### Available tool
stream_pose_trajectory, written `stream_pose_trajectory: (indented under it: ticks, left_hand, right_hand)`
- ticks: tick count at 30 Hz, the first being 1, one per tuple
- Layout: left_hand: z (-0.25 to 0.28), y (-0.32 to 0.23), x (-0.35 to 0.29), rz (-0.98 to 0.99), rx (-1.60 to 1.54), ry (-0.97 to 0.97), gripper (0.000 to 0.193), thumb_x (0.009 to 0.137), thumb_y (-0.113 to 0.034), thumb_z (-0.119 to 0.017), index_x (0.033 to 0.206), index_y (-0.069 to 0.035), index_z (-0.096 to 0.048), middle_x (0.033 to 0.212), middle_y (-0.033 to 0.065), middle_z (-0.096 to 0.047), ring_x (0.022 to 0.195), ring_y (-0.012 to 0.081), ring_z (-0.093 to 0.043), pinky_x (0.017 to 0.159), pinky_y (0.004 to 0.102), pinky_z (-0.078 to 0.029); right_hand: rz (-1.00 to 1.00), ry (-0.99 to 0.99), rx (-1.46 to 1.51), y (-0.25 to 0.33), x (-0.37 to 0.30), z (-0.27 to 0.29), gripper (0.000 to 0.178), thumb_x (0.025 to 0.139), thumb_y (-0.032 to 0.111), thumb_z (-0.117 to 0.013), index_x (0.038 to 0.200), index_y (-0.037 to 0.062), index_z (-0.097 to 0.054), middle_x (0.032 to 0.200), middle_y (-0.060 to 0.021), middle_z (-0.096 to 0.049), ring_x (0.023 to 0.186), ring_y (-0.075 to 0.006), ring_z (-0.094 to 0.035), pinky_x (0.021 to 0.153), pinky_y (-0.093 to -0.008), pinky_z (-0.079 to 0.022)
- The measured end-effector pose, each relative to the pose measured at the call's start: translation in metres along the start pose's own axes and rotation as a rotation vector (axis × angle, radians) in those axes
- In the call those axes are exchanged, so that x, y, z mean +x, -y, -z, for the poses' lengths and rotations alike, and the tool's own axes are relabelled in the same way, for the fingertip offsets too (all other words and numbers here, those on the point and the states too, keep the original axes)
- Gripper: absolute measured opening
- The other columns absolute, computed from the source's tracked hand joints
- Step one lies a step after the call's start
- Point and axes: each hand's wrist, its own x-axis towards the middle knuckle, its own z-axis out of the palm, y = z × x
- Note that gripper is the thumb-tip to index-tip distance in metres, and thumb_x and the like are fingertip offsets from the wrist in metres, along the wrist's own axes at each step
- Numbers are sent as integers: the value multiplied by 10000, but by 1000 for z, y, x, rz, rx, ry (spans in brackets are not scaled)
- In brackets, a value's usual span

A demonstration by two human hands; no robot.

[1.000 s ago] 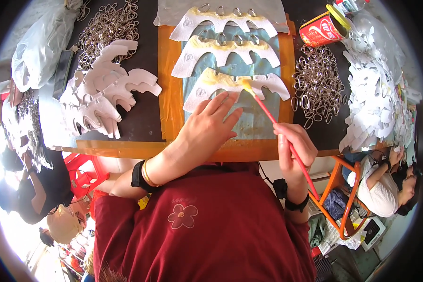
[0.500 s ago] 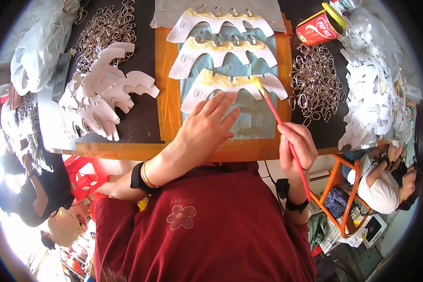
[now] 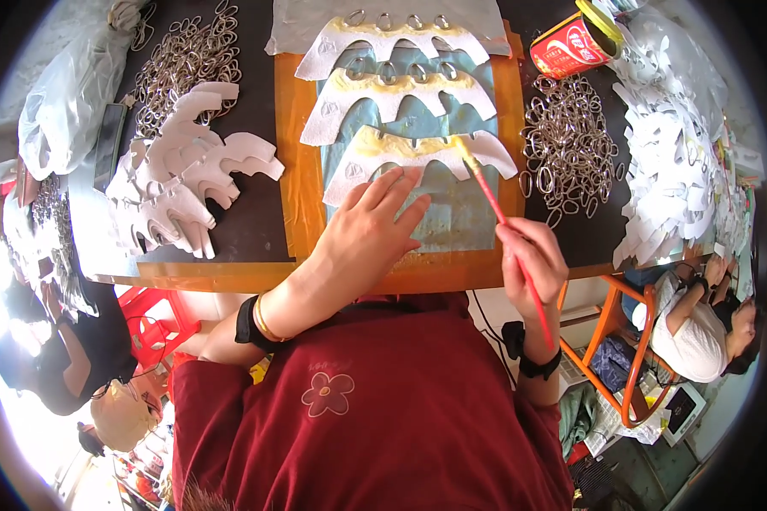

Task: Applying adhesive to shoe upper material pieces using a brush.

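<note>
My left hand (image 3: 373,220) lies with fingers spread, its fingertips on the lower edge of a white, scalloped fabric-like piece (image 3: 365,166). My right hand (image 3: 533,262) is closed around the red handle of a paintbrush (image 3: 496,203). The bristles touch the top edge of that piece, right of centre. A pale yellow, glue-like coating (image 3: 392,145) covers much of this edge, which has small slits. Beyond it lie two similar pieces, a middle one (image 3: 322,111) and a far one (image 3: 322,55), each with several metal rings along its yellow-coated upper edge.
A blue sheet (image 3: 452,226) lies beneath the work, bordered by orange-brown tape (image 3: 298,204). To the left are stacked white pieces (image 3: 166,192) and a ring heap (image 3: 187,60). On the right, another ring heap (image 3: 571,145), a red tub (image 3: 571,47) and white scraps (image 3: 669,179). People sit at both sides.
The brush tip has shifted slightly left and up to the piece's top edge, my right hand moving with it. My left hand keeps its place on the piece. The whole view has shifted a little.
</note>
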Motion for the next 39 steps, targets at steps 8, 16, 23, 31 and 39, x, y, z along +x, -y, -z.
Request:
stream_pose_trajectory:
  ticks: [8,16,23,31,39]
  left_hand:
    - [2,-2,2,-6,18,14,502,767,-195,-718,1221,-62,-549,1359,138,-435,1261,299,-420,984,412,-398]
    - [0,-2,2,-2,20,15,489,772,-198,-711,1212,-55,-550,1351,142,-437,1253,306,-424,974,414,-410]
    - [-1,0,2,-13,21,5,491,772,-198,-711,1213,-59,-547,1352,142,-435,1254,303,-425,975,415,-412]
    - [1,-2,1,-5,23,7,502,763,-193,-720,1215,-61,-545,1344,133,-442,1254,305,-424,981,418,-409]
    - [1,-1,1,-6,16,9,507,765,-219,-721,1212,-55,-546,1339,138,-444,1248,308,-427,971,420,-413]
  right_hand:
    - [-12,50,-4,5,2,9,289,724,-135,-587,971,-13,-674,946,-143,-628,785,-239,-626,669,-298,-515]
    - [-96,43,56,11,2,5,241,710,-88,-598,923,-8,-677,910,-140,-631,759,-266,-626,663,-330,-508]
    - [-153,-23,45,9,5,11,211,729,-102,-586,903,-13,-669,898,-144,-634,749,-261,-626,651,-317,-509]
    - [-133,-26,3,9,9,7,216,738,-102,-590,923,-21,-669,913,-143,-635,775,-258,-627,665,-316,-507]
    - [-134,-38,-55,5,13,8,209,732,-96,-610,916,-18,-671,910,-138,-635,774,-252,-628,665,-307,-503]
